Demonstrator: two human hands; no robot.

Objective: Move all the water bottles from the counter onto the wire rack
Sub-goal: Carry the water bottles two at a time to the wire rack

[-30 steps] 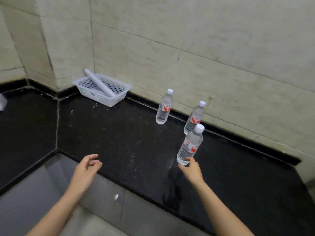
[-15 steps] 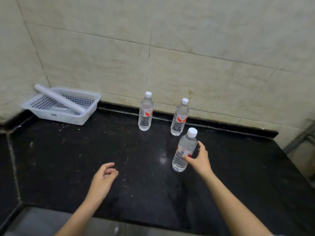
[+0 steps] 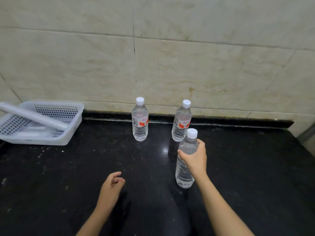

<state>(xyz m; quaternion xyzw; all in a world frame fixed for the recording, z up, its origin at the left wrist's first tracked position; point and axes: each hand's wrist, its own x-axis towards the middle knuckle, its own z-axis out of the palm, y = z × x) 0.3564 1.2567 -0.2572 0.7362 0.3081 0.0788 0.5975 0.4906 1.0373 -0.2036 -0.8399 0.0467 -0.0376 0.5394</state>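
Observation:
Three clear water bottles with white caps stand on the black counter (image 3: 68, 176). The nearest bottle (image 3: 185, 172) is upright at centre right, and my right hand (image 3: 195, 159) is wrapped around its middle, covering the label. A second bottle (image 3: 181, 121) stands just behind it by the wall, and a third bottle (image 3: 140, 120) stands further left by the wall. My left hand (image 3: 111, 188) hovers over the counter's front, fingers loosely curled, holding nothing. The wire rack is mostly out of view; only a grey metal edge (image 3: 308, 132) shows at far right.
A white perforated plastic basket (image 3: 56, 138) sits at the back left of the counter with a white roll (image 3: 32, 115) lying across it. A beige tiled wall (image 3: 153, 65) backs the counter. The counter ends at the right near the metal edge.
My view has turned right and moved closer. My right hand went from touching the nearest bottle's base to closing around its middle. My left hand stayed low over the counter.

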